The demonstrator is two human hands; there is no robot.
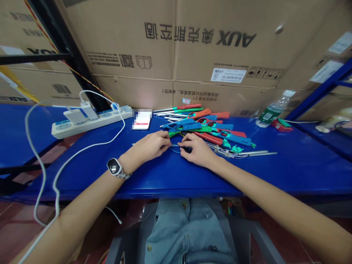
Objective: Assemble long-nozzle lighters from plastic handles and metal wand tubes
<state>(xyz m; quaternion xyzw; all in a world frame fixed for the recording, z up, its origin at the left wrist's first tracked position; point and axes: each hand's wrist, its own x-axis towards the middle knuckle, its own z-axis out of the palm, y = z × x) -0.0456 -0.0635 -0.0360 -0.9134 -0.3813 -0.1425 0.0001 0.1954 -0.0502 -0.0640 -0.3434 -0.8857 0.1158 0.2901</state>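
Observation:
My left hand [156, 146] and my right hand [196, 148] meet over the table's middle, fingertips pinched a short gap apart. A thin piece with a blue edge [175, 150] spans the gap between them, mostly hidden by my fingers. A silver tip sticks out left of my left hand. Right behind my hands lies a pile of long-nosed gas lighters, among them a blue lighter [183, 125], an orange lighter [199, 114] and a red lighter [211, 138]. Right of my right hand lie bare metal lighter tubes [258, 153] with wires and small green parts [237, 149].
A white power strip [104, 120] with plugged-in chargers and a loose white cable stands left. Near it lies a phone [142, 123]. A water bottle [271, 113] and a red-and-green item [282, 125] stand right. A large cardboard box [176, 55] walls off the back of the blue table [170, 179].

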